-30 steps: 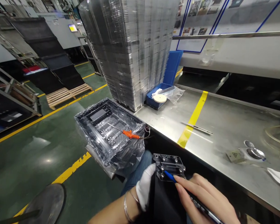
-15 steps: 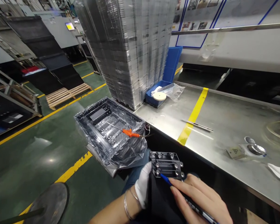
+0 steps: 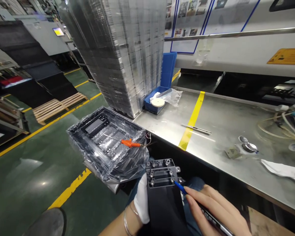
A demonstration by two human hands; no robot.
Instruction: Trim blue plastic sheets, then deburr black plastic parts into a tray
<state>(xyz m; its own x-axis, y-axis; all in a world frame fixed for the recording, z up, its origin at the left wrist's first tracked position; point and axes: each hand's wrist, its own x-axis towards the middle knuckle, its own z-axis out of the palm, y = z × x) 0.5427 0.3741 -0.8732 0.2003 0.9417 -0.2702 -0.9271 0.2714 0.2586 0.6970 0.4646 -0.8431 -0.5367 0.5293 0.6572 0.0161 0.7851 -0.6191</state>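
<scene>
My left hand (image 3: 142,200), in a white glove with a bangle at the wrist, is closed around the left side of a black plastic part (image 3: 162,203). The part's ribbed end, with several round screw bosses, faces up. Bare and closed, my right hand (image 3: 213,209) grips a slim pen-like tool (image 3: 180,187) with a blue tip and a dark barrel. That tip is at the boss on the lower right of the ribbed end; whether it touches cannot be made out.
Left of the part stands a plastic-lined black tray (image 3: 108,144) with an orange-handled air blow gun (image 3: 130,143) on it. The steel table (image 3: 223,121) carries a thin metal rod (image 3: 199,129), a blue bin (image 3: 151,106), a white cloth (image 3: 282,170) and coiled hoses (image 3: 280,127). Wrapped stacked trays (image 3: 127,59) tower behind.
The blue tip has gone from the lower-left boss to the lower-right one. The camera view has turned right, so the surroundings appear further left. Both hands keep their holds.
</scene>
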